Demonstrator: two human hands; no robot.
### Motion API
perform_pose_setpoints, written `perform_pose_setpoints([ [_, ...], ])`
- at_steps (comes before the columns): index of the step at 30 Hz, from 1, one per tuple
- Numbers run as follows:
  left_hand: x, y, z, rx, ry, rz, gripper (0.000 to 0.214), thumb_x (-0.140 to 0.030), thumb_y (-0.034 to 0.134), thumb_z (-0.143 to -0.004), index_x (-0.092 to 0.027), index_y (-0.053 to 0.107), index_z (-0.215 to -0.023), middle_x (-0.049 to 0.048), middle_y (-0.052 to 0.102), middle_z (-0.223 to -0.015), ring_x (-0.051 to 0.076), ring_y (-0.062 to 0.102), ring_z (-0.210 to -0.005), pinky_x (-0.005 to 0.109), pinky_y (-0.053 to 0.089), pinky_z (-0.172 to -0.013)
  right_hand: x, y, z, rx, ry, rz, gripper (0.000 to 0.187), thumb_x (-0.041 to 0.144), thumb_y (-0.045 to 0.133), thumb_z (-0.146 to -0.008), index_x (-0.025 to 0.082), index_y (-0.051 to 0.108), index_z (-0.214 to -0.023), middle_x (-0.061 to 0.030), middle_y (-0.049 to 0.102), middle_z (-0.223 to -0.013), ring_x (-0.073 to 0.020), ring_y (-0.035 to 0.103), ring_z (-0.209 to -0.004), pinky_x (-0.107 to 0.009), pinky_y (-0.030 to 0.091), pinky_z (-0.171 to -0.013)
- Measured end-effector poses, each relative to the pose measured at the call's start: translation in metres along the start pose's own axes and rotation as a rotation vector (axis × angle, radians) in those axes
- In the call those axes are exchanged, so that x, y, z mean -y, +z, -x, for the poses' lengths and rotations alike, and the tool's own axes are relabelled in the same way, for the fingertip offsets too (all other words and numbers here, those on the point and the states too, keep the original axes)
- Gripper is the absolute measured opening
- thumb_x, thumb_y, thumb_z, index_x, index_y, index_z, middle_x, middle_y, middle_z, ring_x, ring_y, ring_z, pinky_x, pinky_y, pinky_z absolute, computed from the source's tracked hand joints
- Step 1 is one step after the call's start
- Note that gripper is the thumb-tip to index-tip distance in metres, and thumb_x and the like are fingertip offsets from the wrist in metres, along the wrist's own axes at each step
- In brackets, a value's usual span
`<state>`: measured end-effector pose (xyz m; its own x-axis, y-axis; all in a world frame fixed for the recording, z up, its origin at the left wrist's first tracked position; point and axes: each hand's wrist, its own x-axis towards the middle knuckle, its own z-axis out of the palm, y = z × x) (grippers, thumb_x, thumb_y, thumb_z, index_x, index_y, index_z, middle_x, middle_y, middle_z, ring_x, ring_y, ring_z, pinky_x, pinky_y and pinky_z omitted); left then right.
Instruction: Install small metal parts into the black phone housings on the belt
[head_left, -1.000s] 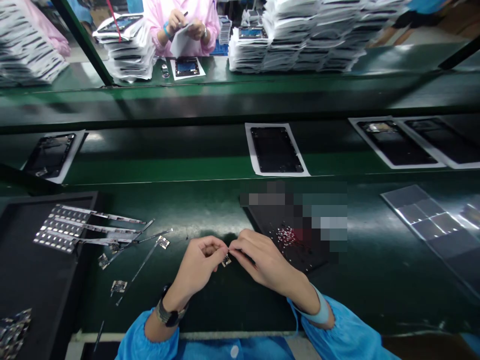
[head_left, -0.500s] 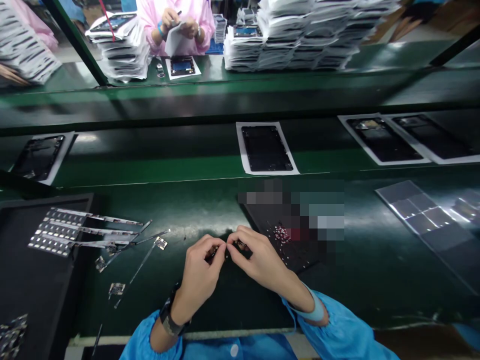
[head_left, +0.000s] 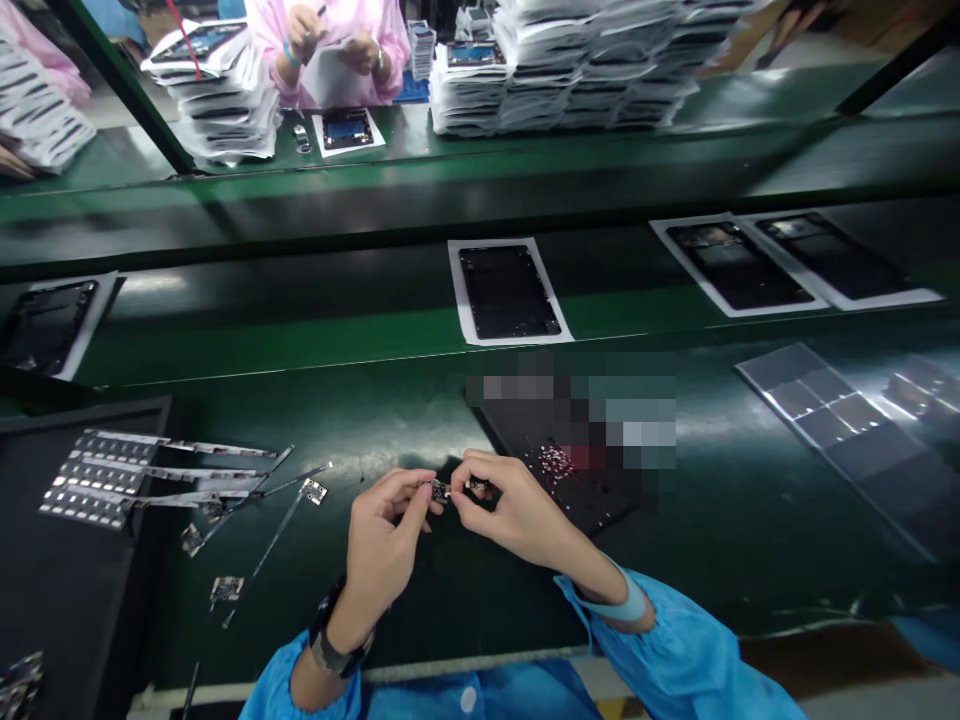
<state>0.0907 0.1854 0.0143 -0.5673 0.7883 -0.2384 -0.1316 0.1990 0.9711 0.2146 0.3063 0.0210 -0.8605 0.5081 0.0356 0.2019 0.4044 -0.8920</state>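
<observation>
Small circuit board [head_left: 439, 491] sits pinched between the thumb and fingertips of a worker's left hand [head_left: 381, 545], raised just above a green workbench [head_left: 465, 600]. The right hand [head_left: 514, 505] meets it from the other side, thumb and index finger drawn narrowly together at the board's right end; exactly what those two tips grip is too small to tell. A second small component [head_left: 478, 487] shows within the curl of the right fingers, and whether it is joined to the board cannot be told. The worker wears blue sleeves, a dark watch [head_left: 339, 650] on the left wrist and a pale blue band [head_left: 628, 600] on the right. Beside the right hand lies a dark pad [head_left: 510, 425] scattered with tiny red and white parts [head_left: 556, 461]. To the left, loose boards [head_left: 315, 491] and thin strips rest near a black tray [head_left: 161, 420]. Clear plastic sheets [head_left: 836, 415] lie at far right. Beyond, dark panels [head_left: 510, 295] rest on white sheets, while a co-worker in pink [head_left: 382, 40] holds white paper [head_left: 328, 80] among tall stacks [head_left: 577, 70].
</observation>
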Motion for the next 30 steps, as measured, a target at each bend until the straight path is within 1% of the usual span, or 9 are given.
perform_pose_setpoints([
  [3,-0.0011,0.0000,0.0003,-0.004,-0.010,0.011,0.015,-0.026,0.066,-0.083,-0.015,0.074,-0.089,0.0055,0.070,-0.078,0.012,0.064,-0.059,0.022,0.055,-0.057,-0.0008,-0.0005,-0.0005,0.015,0.017,-0.020,0.014,0.006,0.057,-0.078,0.019,0.059,-0.073,0.0024,0.055,-0.069,-0.0118,0.051,-0.061,-0.023,0.038,-0.056],
  [7,-0.0004,-0.0013,0.0007,-0.008,-0.008,-0.005,0.015,-0.026,0.067,-0.083,-0.016,0.075,-0.089,0.0057,0.071,-0.081,0.015,0.069,-0.067,0.023,0.058,-0.060,-0.0022,-0.0005,-0.0010,0.028,0.037,-0.043,0.014,0.006,0.057,-0.077,0.019,0.059,-0.072,0.0026,0.056,-0.069,-0.0118,0.050,-0.060,-0.022,0.037,-0.055],
  [12,-0.0008,0.0004,0.0012,-0.040,0.021,-0.043,0.015,-0.027,0.067,-0.083,-0.017,0.076,-0.088,0.0054,0.072,-0.082,0.015,0.070,-0.066,0.024,0.060,-0.061,-0.0037,0.0006,-0.0009,0.015,0.044,-0.057,0.014,0.007,0.056,-0.076,0.019,0.059,-0.071,0.0025,0.055,-0.068,-0.0118,0.050,-0.060,-0.022,0.037,-0.055],
  [15,-0.0018,0.0012,0.0007,-0.056,0.008,-0.023,0.015,-0.029,0.069,-0.081,-0.016,0.076,-0.087,0.0055,0.073,-0.080,0.016,0.070,-0.064,0.025,0.060,-0.060,-0.0040,0.0003,-0.0014,0.013,0.046,-0.077,0.014,0.007,0.057,-0.077,0.019,0.060,-0.072,0.0024,0.055,-0.067,-0.0117,0.049,-0.060,-0.022,0.037,-0.054],
  [21,-0.0023,0.0003,-0.0009,-0.053,-0.052,0.079,0.018,-0.030,0.073,-0.078,-0.015,0.075,-0.087,0.0042,0.072,-0.066,0.017,0.069,-0.058,0.027,0.061,-0.059,-0.0032,0.0004,-0.0029,0.011,0.058,-0.136,0.012,0.009,0.057,-0.079,0.018,0.061,-0.073,0.0024,0.053,-0.067,-0.0117,0.048,-0.060,-0.022,0.037,-0.055],
  [24,-0.0021,0.0013,0.0000,-0.080,-0.035,0.068,0.019,-0.032,0.074,-0.077,-0.016,0.075,-0.086,0.0054,0.074,-0.071,0.017,0.069,-0.058,0.028,0.061,-0.060,-0.0034,0.0014,-0.0025,-0.015,0.044,-0.116,0.011,0.011,0.058,-0.081,0.018,0.061,-0.073,0.0021,0.053,-0.068,-0.0122,0.049,-0.061,-0.023,0.038,-0.056],
  [27,-0.0017,0.0027,0.0019,-0.090,0.010,0.012,0.018,-0.033,0.072,-0.080,-0.017,0.076,-0.086,0.0061,0.074,-0.080,0.017,0.071,-0.062,0.027,0.061,-0.061,-0.0039,0.0018,-0.0021,-0.022,0.035,-0.104,0.011,0.010,0.058,-0.080,0.019,0.061,-0.073,0.0021,0.052,-0.068,-0.0124,0.049,-0.062,-0.023,0.038,-0.057],
  [30,-0.0011,0.0044,0.0038,-0.105,0.049,-0.032,0.015,-0.031,0.070,-0.082,-0.018,0.076,-0.087,0.0055,0.073,-0.081,0.018,0.072,-0.065,0.026,0.061,-0.062,-0.0038,0.0025,-0.0022,-0.025,0.049,-0.120,0.011,0.010,0.058,-0.080,0.018,0.061,-0.073,0.0025,0.051,-0.067,-0.0121,0.048,-0.061,-0.023,0.037,-0.056],
])
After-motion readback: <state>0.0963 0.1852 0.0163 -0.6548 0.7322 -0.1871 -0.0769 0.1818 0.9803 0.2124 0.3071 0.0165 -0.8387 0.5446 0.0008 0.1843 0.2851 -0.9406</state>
